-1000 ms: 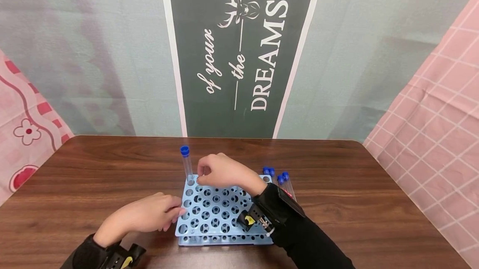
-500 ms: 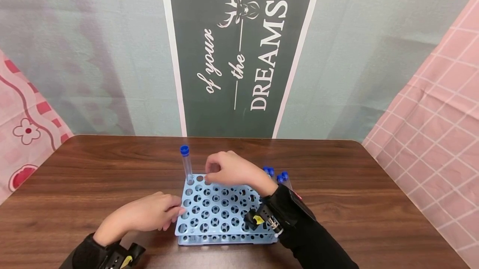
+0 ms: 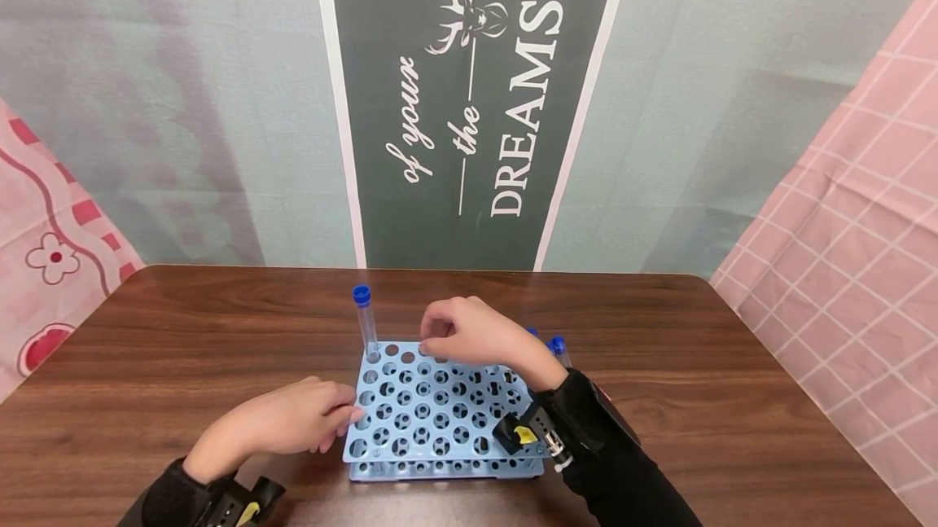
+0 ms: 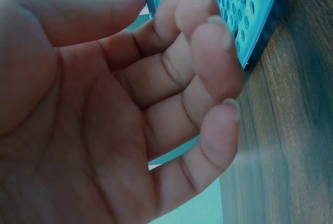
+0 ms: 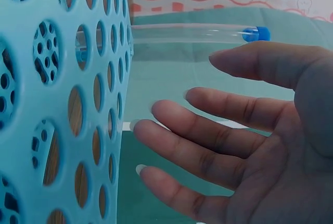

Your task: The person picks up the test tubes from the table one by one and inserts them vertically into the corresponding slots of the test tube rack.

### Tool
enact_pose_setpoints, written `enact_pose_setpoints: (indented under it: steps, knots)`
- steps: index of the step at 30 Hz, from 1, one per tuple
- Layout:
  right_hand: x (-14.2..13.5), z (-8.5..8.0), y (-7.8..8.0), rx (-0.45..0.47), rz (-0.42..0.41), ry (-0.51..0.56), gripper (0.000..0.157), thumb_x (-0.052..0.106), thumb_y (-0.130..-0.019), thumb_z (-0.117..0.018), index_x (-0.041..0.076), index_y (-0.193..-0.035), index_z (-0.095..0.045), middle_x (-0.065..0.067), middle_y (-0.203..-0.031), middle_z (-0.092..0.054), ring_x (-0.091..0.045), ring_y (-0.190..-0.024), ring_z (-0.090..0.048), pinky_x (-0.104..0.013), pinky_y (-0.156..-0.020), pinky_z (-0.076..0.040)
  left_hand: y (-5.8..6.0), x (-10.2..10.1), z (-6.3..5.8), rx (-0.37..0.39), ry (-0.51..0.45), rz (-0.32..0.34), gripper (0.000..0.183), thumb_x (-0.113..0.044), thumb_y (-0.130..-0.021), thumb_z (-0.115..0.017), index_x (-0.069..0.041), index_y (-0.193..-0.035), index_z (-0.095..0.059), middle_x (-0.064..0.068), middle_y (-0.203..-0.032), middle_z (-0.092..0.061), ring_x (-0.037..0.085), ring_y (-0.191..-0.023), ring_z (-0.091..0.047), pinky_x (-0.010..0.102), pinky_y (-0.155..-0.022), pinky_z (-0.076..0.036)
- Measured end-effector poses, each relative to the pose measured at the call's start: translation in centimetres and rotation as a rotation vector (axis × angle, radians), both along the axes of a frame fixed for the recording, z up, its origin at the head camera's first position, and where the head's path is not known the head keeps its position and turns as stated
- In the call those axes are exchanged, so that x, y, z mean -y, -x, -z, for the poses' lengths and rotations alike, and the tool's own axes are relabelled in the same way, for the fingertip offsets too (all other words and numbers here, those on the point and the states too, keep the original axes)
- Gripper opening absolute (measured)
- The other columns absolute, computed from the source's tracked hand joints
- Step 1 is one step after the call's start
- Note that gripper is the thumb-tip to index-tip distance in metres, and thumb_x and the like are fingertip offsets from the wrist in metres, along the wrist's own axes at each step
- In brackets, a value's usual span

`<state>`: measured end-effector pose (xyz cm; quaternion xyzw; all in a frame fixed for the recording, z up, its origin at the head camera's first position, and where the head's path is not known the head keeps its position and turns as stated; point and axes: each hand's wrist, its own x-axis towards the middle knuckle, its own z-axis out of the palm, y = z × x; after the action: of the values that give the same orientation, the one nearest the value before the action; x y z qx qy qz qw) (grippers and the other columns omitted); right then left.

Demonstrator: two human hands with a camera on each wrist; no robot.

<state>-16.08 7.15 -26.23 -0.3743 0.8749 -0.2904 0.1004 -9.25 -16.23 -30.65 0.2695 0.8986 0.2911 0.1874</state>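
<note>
A light blue test tube rack [image 3: 421, 421] with rows of round holes stands on the table. One clear test tube [image 3: 367, 323] with a blue cap is upright in its back left corner. My left hand [image 3: 311, 417] holds the rack's left edge, thumb over the upper plate and curled fingers below it. Over the back row of holes hovers my right hand [image 3: 476, 335], to the right of that tube. In the right wrist view its fingers [image 5: 208, 156] are loosely spread, with nothing between them and the thumb.
Behind my right wrist, blue caps [image 3: 558, 344] of other tubes show beside the rack's back right corner, mostly hidden. The wooden table [image 3: 733, 397] ends at a fabric backdrop [image 3: 454, 242] with printed lettering. Pink cloths hang at both sides.
My right hand has moved to the right along the back row, away from the upright tube, baring holes beside it. The left hand and the rack have stayed put.
</note>
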Motion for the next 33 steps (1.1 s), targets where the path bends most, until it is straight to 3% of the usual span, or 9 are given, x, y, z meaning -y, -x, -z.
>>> enact_pose_setpoints:
  steps: [33]
  knots:
    - [-4.8, 1.1, -0.7, 0.017, 0.116, 0.114, 0.009, 0.016, -0.081, -0.061, 0.009, -0.088, -0.061, 0.002, -0.074, -0.061, -0.01, -0.066, -0.054, -0.03, -0.061, -0.048, -0.1, -0.1, 0.0, 0.001, 0.006, 0.004, 0.029, -0.027, -0.093, -0.048, -0.015, -0.066, -0.048, -0.01, -0.05, -0.046, 0.004, -0.044, -0.041, 0.023, -0.043, -0.037]
